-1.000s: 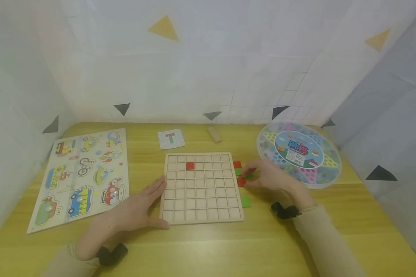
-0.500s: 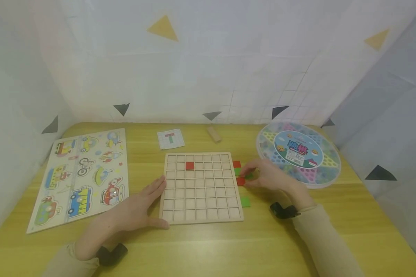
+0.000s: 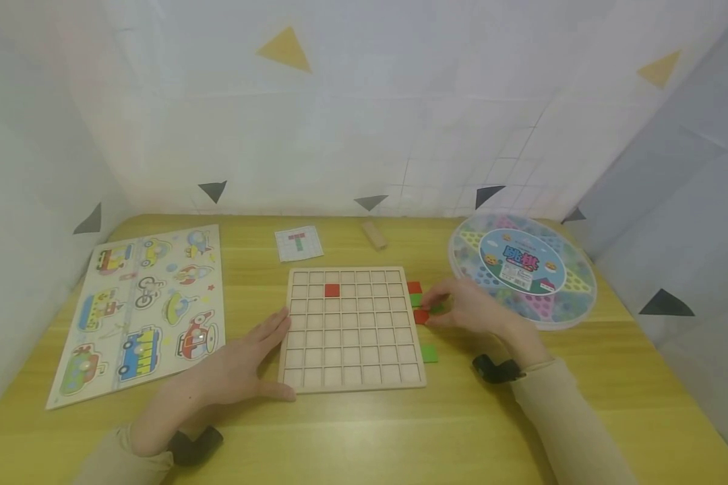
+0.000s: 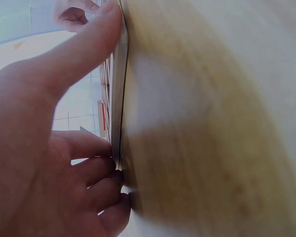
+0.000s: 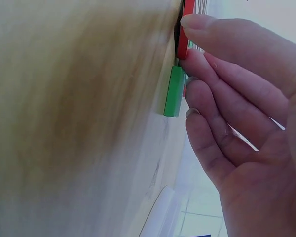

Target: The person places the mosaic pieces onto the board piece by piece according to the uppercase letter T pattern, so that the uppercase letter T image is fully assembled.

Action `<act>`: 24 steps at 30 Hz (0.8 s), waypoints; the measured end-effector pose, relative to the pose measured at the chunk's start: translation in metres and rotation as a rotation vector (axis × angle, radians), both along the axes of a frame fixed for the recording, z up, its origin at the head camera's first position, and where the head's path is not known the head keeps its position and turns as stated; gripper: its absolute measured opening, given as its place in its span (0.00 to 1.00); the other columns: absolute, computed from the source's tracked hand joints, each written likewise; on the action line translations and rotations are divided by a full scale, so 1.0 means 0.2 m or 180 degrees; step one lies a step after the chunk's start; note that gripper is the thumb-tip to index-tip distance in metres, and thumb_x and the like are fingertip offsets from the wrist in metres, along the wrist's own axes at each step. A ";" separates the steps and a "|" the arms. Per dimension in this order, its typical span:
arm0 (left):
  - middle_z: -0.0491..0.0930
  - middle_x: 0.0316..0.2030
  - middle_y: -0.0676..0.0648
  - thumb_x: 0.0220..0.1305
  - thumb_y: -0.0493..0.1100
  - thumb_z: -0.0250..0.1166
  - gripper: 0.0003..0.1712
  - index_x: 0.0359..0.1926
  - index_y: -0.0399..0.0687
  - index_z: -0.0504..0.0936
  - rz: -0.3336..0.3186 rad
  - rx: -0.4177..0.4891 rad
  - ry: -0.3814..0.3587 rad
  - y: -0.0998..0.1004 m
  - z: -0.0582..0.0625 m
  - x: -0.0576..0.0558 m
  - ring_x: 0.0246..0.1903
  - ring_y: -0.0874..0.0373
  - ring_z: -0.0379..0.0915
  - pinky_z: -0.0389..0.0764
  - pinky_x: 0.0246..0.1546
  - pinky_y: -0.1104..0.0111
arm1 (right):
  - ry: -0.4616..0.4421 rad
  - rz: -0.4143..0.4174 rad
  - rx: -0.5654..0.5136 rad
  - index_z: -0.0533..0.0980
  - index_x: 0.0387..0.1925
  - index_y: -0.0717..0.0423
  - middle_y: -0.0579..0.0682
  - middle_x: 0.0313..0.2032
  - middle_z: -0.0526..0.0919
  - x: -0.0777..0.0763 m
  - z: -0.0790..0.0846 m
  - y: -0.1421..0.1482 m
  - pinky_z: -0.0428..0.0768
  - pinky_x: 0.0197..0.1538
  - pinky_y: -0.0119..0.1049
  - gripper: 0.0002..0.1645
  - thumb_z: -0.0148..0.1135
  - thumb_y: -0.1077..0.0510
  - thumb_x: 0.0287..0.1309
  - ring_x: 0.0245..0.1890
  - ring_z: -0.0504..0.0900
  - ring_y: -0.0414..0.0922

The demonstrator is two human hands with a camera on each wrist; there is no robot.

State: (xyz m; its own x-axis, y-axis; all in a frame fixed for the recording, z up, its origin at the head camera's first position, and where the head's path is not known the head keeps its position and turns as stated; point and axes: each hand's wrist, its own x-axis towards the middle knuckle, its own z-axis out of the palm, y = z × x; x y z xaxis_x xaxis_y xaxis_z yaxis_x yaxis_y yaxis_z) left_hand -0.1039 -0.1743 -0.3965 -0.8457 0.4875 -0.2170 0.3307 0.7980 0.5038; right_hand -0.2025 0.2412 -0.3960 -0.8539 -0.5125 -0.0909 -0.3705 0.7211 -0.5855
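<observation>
The red tile sits just beside the right edge of the grid board, pinched between thumb and finger of the right hand. It looks light, stiff and fairly smooth, best held by opposite edges. A green tile lies near it on the desk. The left hand, thumb and fingers spread apart, touches the board's left side.

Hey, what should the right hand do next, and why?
Probably, the right hand should carry its pinched red tile to a cell beside the placed red square: the card shows a red row, and the grid board holds just one tile.
</observation>
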 end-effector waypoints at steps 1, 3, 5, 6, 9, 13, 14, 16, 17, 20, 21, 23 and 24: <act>0.38 0.80 0.49 0.47 0.79 0.66 0.70 0.80 0.48 0.48 0.0000 0.0001 0.0002 0.00 0.00 0.00 0.77 0.43 0.43 0.60 0.72 0.46 | 0.0009 0.0007 0.0001 0.85 0.43 0.46 0.39 0.41 0.87 0.00 0.00 0.00 0.81 0.53 0.46 0.17 0.78 0.55 0.49 0.45 0.83 0.42; 0.39 0.80 0.49 0.47 0.79 0.66 0.70 0.80 0.48 0.48 -0.0005 0.0006 0.0010 0.00 0.00 0.00 0.77 0.43 0.43 0.60 0.72 0.46 | 0.0021 0.0022 -0.0019 0.85 0.43 0.48 0.40 0.40 0.88 0.00 0.01 0.00 0.81 0.53 0.46 0.17 0.78 0.55 0.49 0.45 0.83 0.42; 0.39 0.80 0.49 0.47 0.79 0.66 0.70 0.80 0.47 0.49 -0.0008 0.0006 0.0020 0.00 0.00 0.00 0.77 0.43 0.43 0.60 0.72 0.46 | 0.0041 0.0043 -0.0045 0.85 0.43 0.49 0.41 0.40 0.88 0.00 0.01 0.00 0.81 0.53 0.47 0.17 0.78 0.55 0.49 0.45 0.83 0.43; 0.39 0.80 0.49 0.47 0.79 0.66 0.70 0.79 0.47 0.49 -0.0010 0.0008 0.0021 0.00 0.00 0.00 0.77 0.42 0.43 0.60 0.72 0.46 | 0.0049 0.0048 -0.0058 0.85 0.43 0.49 0.41 0.40 0.88 0.00 0.01 0.00 0.81 0.53 0.47 0.17 0.78 0.55 0.49 0.45 0.83 0.43; 0.39 0.80 0.49 0.47 0.79 0.66 0.70 0.79 0.47 0.49 -0.0011 0.0004 0.0025 0.00 0.00 0.00 0.77 0.42 0.43 0.60 0.72 0.46 | 0.0090 0.0079 -0.0101 0.85 0.42 0.50 0.42 0.40 0.88 0.00 0.01 0.00 0.81 0.53 0.48 0.17 0.78 0.55 0.49 0.44 0.83 0.44; 0.38 0.80 0.49 0.47 0.79 0.66 0.70 0.80 0.48 0.48 -0.0012 -0.0009 0.0020 0.00 0.00 0.00 0.77 0.42 0.43 0.60 0.72 0.46 | 0.0096 0.0042 -0.0109 0.85 0.42 0.50 0.42 0.40 0.88 0.00 0.02 0.00 0.81 0.52 0.47 0.16 0.78 0.55 0.49 0.44 0.83 0.44; 0.38 0.80 0.49 0.47 0.79 0.66 0.70 0.80 0.48 0.48 -0.0011 -0.0011 0.0016 0.00 0.00 0.00 0.77 0.42 0.43 0.60 0.72 0.46 | 0.0096 0.0031 -0.0107 0.85 0.42 0.50 0.42 0.40 0.88 0.00 0.02 0.00 0.81 0.53 0.48 0.16 0.78 0.56 0.49 0.44 0.84 0.44; 0.38 0.80 0.49 0.47 0.79 0.66 0.70 0.80 0.48 0.48 -0.0014 -0.0016 0.0013 0.00 0.00 0.00 0.77 0.42 0.43 0.60 0.72 0.46 | 0.0090 0.0004 -0.0109 0.85 0.42 0.50 0.42 0.40 0.88 0.01 0.02 0.00 0.81 0.53 0.48 0.17 0.78 0.55 0.49 0.44 0.84 0.44; 0.38 0.80 0.49 0.47 0.79 0.66 0.70 0.80 0.48 0.48 -0.0015 -0.0013 0.0010 0.00 0.00 0.00 0.77 0.42 0.43 0.60 0.72 0.46 | 0.0088 -0.0015 -0.0111 0.85 0.42 0.50 0.42 0.40 0.88 0.01 0.03 0.00 0.81 0.53 0.48 0.17 0.78 0.56 0.49 0.44 0.84 0.44; 0.38 0.80 0.49 0.47 0.79 0.66 0.70 0.80 0.47 0.48 -0.0010 0.0000 0.0003 0.00 0.00 0.00 0.77 0.42 0.43 0.59 0.72 0.46 | 0.0109 -0.0021 -0.0132 0.85 0.43 0.51 0.43 0.41 0.88 0.01 0.04 0.00 0.80 0.54 0.50 0.17 0.77 0.57 0.50 0.45 0.84 0.46; 0.38 0.80 0.49 0.47 0.79 0.66 0.70 0.80 0.47 0.48 -0.0011 0.0003 0.0004 0.00 0.00 0.00 0.77 0.42 0.43 0.59 0.72 0.46 | 0.0117 -0.0032 -0.0137 0.85 0.43 0.51 0.44 0.41 0.88 0.02 0.05 0.00 0.81 0.54 0.50 0.17 0.77 0.57 0.50 0.45 0.84 0.46; 0.39 0.80 0.49 0.47 0.79 0.66 0.70 0.80 0.47 0.48 -0.0006 0.0002 0.0005 0.00 0.00 0.00 0.77 0.42 0.43 0.59 0.72 0.46 | 0.0145 -0.0041 -0.0145 0.85 0.44 0.52 0.44 0.41 0.88 0.02 0.05 0.01 0.81 0.53 0.50 0.17 0.77 0.57 0.50 0.45 0.84 0.47; 0.38 0.80 0.49 0.47 0.79 0.66 0.70 0.80 0.48 0.48 0.0002 -0.0006 -0.0002 0.00 0.00 0.00 0.77 0.42 0.43 0.59 0.72 0.46 | 0.0156 -0.0045 -0.0144 0.85 0.44 0.52 0.44 0.42 0.88 0.02 0.06 0.01 0.81 0.53 0.50 0.17 0.77 0.57 0.50 0.46 0.84 0.47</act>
State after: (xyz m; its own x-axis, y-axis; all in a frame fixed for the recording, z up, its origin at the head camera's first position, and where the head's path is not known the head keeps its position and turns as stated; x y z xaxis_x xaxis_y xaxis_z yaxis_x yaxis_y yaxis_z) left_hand -0.1037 -0.1742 -0.3968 -0.8459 0.4865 -0.2186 0.3298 0.7992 0.5025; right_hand -0.1987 0.2423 -0.3846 -0.8639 -0.5031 -0.0258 -0.3896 0.6997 -0.5989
